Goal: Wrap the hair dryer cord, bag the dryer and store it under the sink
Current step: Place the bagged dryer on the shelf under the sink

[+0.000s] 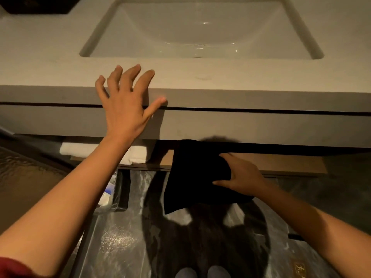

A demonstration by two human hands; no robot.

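Below the sink (104, 33) counter, the right hand (241, 173) grips a black bag (192, 177) at the shelf (281, 163), while the left hand (124, 103) hovers spread wide, holding nothing.

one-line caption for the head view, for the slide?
Right hand holds black bag at the shelf under the sink; left hand spread open above counter edge.

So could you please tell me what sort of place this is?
Most likely a bathroom, perhaps a hotel's: a sink sunk in a vanity counter, folded white towels on the shelf beneath, and a marble-look floor.
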